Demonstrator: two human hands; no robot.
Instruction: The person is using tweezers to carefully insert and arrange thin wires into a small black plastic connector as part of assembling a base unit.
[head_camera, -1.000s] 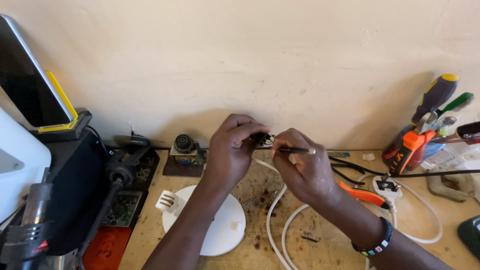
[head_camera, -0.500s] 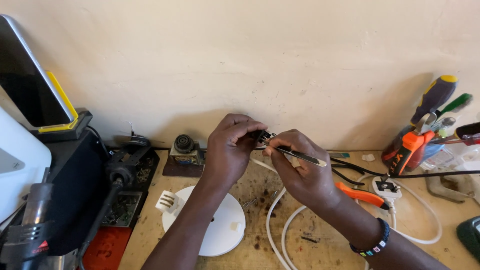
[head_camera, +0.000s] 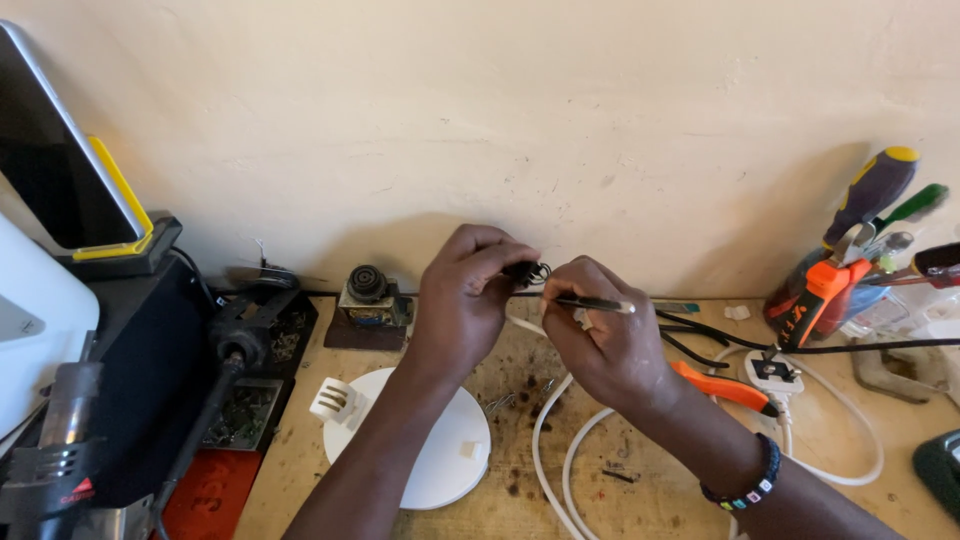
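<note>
At the far edge of a wooden surface, the left hand pinches a small black coiled part while the right hand grips a thin dark tool pointed at it. A white round disc lies near left; orange-handled pliers rest right.

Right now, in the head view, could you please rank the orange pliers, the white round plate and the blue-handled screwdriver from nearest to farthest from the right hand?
1. The orange pliers, lying on the bench just right of the right hand.
2. The white round plate, lower left, under the left forearm.
3. The blue-handled screwdriver, standing far right by the wall.
</note>
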